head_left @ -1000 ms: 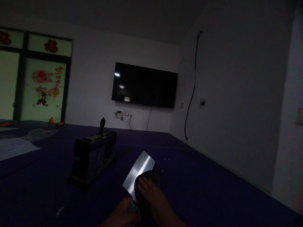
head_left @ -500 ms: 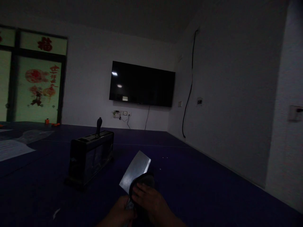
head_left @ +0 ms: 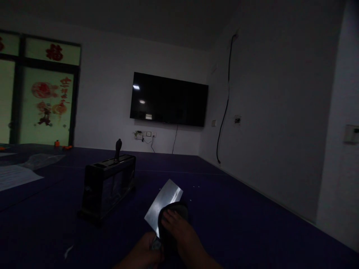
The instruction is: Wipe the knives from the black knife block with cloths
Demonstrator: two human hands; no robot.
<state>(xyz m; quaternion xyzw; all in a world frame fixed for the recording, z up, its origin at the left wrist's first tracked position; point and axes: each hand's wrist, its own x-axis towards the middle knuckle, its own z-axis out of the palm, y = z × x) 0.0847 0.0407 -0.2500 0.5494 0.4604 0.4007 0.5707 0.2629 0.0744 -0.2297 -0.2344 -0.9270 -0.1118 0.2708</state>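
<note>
At the bottom of the view, my left hand is closed around the handle of a cleaver. Its broad, shiny blade tilts up and to the right. My right hand lies with its fingers over a dark, round-edged, pad-like thing against the lower right part of the blade. What exactly this dark thing is cannot be made out. The poor light hides much of the cleaver's handle and my right thumb. To the left of both hands stands a black, box-like holder with a dark handle sticking up from its top.
A dark blue surface spreads under everything. White paper and clear plastic wrap lie at the left. Small orange things sit by the glass door. A television hangs on the far wall, and a black cable runs down the right wall.
The cleaver, the dark pad-like thing and my right hand have shifted slightly to the right. Both hands keep their hold. The whole view has moved a little.
</note>
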